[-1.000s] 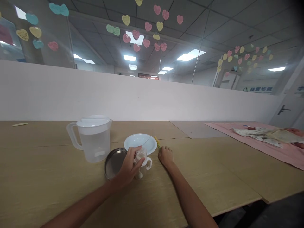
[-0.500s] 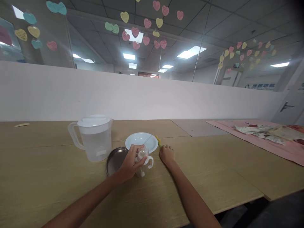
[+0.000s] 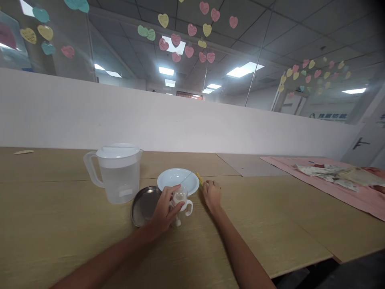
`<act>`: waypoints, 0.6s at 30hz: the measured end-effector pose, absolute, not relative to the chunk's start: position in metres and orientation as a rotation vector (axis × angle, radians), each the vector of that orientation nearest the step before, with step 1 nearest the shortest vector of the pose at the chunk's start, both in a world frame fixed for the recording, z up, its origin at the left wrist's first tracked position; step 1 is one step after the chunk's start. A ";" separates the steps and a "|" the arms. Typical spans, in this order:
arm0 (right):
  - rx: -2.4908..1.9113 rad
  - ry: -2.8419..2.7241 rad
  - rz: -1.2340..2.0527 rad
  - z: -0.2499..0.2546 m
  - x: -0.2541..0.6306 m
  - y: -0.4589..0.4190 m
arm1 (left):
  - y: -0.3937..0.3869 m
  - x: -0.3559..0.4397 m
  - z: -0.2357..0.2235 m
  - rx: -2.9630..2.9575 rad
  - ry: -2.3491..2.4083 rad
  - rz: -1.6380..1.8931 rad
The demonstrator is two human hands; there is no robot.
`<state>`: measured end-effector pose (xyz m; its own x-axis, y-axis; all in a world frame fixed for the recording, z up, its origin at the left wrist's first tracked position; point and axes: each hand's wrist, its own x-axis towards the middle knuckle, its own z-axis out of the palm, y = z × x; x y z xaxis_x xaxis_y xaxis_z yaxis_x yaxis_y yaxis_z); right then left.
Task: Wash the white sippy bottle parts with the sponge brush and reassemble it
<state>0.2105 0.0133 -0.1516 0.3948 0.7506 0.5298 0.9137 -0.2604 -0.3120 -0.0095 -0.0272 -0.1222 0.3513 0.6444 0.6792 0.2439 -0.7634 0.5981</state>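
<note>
My left hand [image 3: 165,208] is closed round a small baby bottle [image 3: 181,202] with white side handles and a clear domed cap. A short white piece [image 3: 178,222] shows at its lower end. My right hand [image 3: 212,194] lies low over the table, just right of a thin yellow handle [image 3: 199,179]. Its fingers are bent and slightly apart; whether they touch the handle I cannot tell. From the handle a fine wire-like line crosses a white plate [image 3: 162,182]. Beside my left forearm is a round metal dish [image 3: 146,206], partly covered by that hand.
A lidded plastic pitcher [image 3: 120,176] of clear liquid stands on the left. On the right, a pink cloth [image 3: 319,176] carries crumpled fabric [image 3: 329,172]. A flat pale piece [image 3: 24,152] lies far left. A low white wall [image 3: 180,124] runs behind the table.
My right hand has shifted slightly up and right from the yellow handle, its fingers loosening. My left hand keeps its hold on the baby bottle. The view has tilted a little.
</note>
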 end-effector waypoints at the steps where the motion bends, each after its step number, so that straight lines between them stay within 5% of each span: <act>1: -1.992 -1.397 -0.394 -0.147 0.208 0.011 | -0.027 -0.009 -0.122 2.223 0.777 1.387; 5: -1.428 -1.346 -0.341 -0.138 0.183 -0.003 | -0.027 -0.009 -0.123 2.233 0.780 1.380; 8: -1.180 -1.299 0.033 -0.141 0.151 -0.015 | -0.027 -0.009 -0.123 2.240 0.799 1.368; 18: -1.011 -1.145 0.467 -0.159 0.118 -0.014 | -0.029 -0.011 -0.114 2.274 0.823 1.290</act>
